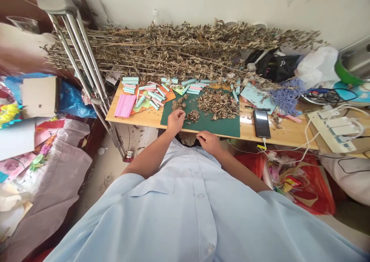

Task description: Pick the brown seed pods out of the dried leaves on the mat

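Observation:
My left hand [176, 121] is over the left front part of a dark green mat [228, 128], its fingers pinched together; whatever is between them is too small to make out. Just beyond it lie several small brown balls of crushed leaf [179, 103]. A small heap of leaf crumbs [192, 116] sits to the right of that hand, and a larger pile of dried leaves [218, 104] covers the mat's right half. My right hand [208, 141] hovers at the table's front edge with curled fingers, close to my shirt. What it holds, if anything, is hidden.
Long dried plant stalks [173, 48] fill the back of the table. Rolled paper tubes [156, 96] and a pink paper [125, 106] lie left. A phone [261, 124] on a cable, purple yarn [289, 94] and a power strip [332, 129] are right. Metal crutches [83, 57] stand left.

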Action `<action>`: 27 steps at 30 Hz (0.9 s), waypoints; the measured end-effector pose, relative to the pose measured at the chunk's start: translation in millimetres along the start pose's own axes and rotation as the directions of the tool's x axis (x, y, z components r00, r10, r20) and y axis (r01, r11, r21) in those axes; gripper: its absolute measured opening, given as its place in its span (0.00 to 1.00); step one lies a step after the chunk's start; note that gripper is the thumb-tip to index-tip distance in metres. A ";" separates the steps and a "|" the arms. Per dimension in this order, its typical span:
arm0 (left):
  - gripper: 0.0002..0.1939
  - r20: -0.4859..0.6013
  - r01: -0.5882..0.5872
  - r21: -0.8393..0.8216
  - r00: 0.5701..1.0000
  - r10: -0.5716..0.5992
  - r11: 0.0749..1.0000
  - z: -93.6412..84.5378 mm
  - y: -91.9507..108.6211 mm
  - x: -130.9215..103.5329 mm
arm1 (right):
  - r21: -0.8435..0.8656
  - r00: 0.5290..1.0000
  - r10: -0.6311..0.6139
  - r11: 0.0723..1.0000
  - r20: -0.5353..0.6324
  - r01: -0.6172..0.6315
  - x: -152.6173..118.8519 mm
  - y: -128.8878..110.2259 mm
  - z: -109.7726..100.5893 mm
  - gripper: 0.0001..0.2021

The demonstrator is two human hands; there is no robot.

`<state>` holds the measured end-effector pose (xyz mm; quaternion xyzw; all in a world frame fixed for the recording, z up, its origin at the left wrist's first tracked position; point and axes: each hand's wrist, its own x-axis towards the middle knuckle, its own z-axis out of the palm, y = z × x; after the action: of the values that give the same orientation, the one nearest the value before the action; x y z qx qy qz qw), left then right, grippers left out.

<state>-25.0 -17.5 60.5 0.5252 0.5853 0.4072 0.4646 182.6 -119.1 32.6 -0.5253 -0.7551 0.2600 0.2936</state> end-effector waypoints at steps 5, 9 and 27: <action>0.04 0.029 -0.025 0.058 0.999 0.024 0.998 0.9 8.8 -0.5 | -0.002 0.999 -0.029 1.000 -0.018 0.029 -0.8 0.7 0.1 0.09; 0.06 0.026 -0.059 0.045 0.998 0.058 0.997 5.7 10.9 1.2 | 0.014 0.999 -0.038 0.999 -0.034 0.038 1.2 -1.6 -1.6 0.09; 0.09 0.109 -0.040 -0.206 0.992 0.063 0.978 10.0 -5.6 2.2 | -0.197 0.882 0.294 0.902 -0.367 -0.383 44.3 46.8 -57.6 0.11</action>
<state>-16.7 -16.1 52.5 0.5124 0.4991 0.4460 0.5380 241.7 -57.7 47.2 -0.7203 -0.6187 0.1135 0.2923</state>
